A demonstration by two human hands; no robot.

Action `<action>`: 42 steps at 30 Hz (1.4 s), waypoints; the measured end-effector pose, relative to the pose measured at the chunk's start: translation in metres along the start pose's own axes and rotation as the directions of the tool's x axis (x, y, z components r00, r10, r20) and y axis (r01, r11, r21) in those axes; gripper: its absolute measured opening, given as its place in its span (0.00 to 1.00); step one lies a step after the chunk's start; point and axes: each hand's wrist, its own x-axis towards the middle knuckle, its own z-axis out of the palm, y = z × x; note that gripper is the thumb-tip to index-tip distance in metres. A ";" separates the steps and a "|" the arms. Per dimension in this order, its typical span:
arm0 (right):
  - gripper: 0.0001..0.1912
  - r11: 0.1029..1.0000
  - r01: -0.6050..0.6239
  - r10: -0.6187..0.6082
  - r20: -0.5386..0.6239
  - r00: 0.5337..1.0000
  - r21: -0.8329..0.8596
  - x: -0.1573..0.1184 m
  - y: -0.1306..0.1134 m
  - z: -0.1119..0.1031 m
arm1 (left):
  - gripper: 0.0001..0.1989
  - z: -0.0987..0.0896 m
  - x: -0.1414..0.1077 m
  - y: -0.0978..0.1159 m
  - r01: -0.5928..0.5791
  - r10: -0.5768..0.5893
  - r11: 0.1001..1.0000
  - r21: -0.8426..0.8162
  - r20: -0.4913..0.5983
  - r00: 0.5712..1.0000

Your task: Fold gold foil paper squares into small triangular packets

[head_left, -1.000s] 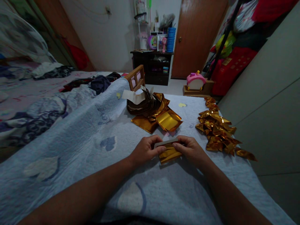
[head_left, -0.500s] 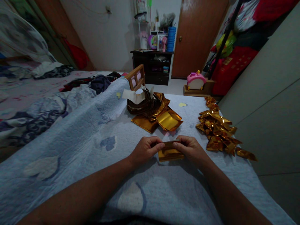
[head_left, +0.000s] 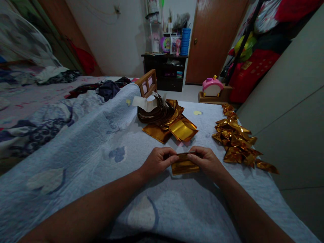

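Note:
Between my two hands is a sheet of gold foil paper (head_left: 185, 166), its far edge folded over. My left hand (head_left: 160, 160) pinches the sheet's upper left part, thumb on top. On the upper right part, my right hand (head_left: 205, 160) has the same closed pinch. Just beyond the hands lie loose gold sheets (head_left: 183, 128) beside a thick fanned stack of foil paper (head_left: 154, 113) with a pale sheet on it. To the right is a heap of folded gold foil pieces (head_left: 238, 141).
A pale blue quilt (head_left: 101, 195) with heart and leaf shapes covers the surface under everything. Its wooden rail (head_left: 147, 84) rises at the far end. Behind stand a dark cabinet (head_left: 164, 74) and a pink toy (head_left: 212, 87) on a box. A pale panel (head_left: 291, 135) borders the right side.
Both hands keep their pinch on the gold sheet. The sheet's folded edge has tilted slightly, and its front face shows a little more evenly. The view has shifted very slightly.

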 end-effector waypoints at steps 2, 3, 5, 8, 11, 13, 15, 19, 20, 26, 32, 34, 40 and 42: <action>0.16 1.000 0.011 -0.011 -0.001 1.000 -0.006 0.000 -0.001 0.000 | 0.10 0.000 0.000 0.000 -0.001 0.001 1.000 0.011 -0.004 1.000; 0.16 1.000 0.012 -0.012 -0.005 1.000 -0.005 0.000 -0.001 0.000 | 0.10 -0.001 0.000 0.000 -0.003 0.003 1.000 0.018 -0.008 1.000; 0.17 1.000 0.008 -0.008 -0.016 1.000 0.005 0.000 -0.001 0.000 | 0.11 -0.001 0.000 -0.002 -0.006 0.006 1.000 0.028 -0.013 1.000; 0.17 1.000 0.002 -0.002 -0.028 1.000 0.003 -0.001 0.000 -0.001 | 0.12 -0.002 0.000 -0.004 0.003 -0.002 0.999 0.036 -0.020 1.000; 0.17 1.000 0.004 -0.004 -0.019 1.000 0.008 -0.001 -0.001 -0.001 | 0.12 -0.002 -0.001 -0.004 0.006 -0.005 0.999 0.039 -0.025 1.000; 0.18 1.000 -0.001 0.001 -0.014 1.000 0.023 -0.001 -0.002 -0.001 | 0.11 -0.002 -0.001 -0.004 0.001 0.000 0.999 0.040 -0.029 1.000; 0.19 0.999 -0.010 0.010 -0.012 1.000 0.035 -0.001 -0.001 0.000 | 0.10 -0.002 -0.001 -0.003 -0.004 0.005 0.999 0.037 -0.032 0.999; 0.19 0.999 -0.013 0.014 -0.017 1.000 0.046 -0.001 -0.001 0.000 | 0.09 -0.002 -0.001 0.000 -0.012 0.013 0.999 0.033 -0.040 0.999; 0.19 0.999 -0.011 0.011 -0.016 1.000 0.045 -0.001 -0.001 0.000 | 0.09 -0.001 -0.001 0.001 -0.013 0.015 0.999 0.033 -0.042 0.999; 0.19 0.999 -0.015 0.016 -0.010 1.000 0.040 0.000 0.000 0.001 | 0.10 -0.001 0.000 0.000 0.003 -0.004 1.000 -0.016 -0.050 0.999; 0.18 0.998 -0.028 0.029 -0.009 1.000 0.048 -0.001 0.000 0.001 | 0.09 0.000 0.001 -0.003 0.014 -0.017 0.998 -0.058 -0.045 0.999; 0.17 0.998 -0.034 0.034 -0.011 0.999 0.056 -0.001 0.001 0.001 | 0.09 -0.001 0.001 -0.003 0.022 -0.025 0.997 -0.070 -0.047 0.999; 0.18 0.997 -0.040 0.042 -0.031 0.999 0.063 -0.001 0.000 0.002 | 0.11 -0.001 0.001 -0.002 0.038 -0.043 0.992 -0.118 -0.037 0.998; 0.18 0.997 -0.035 0.037 -0.037 0.999 0.069 -0.001 -0.001 0.002 | 0.11 0.000 0.001 -0.003 0.039 -0.044 0.990 -0.134 -0.039 0.998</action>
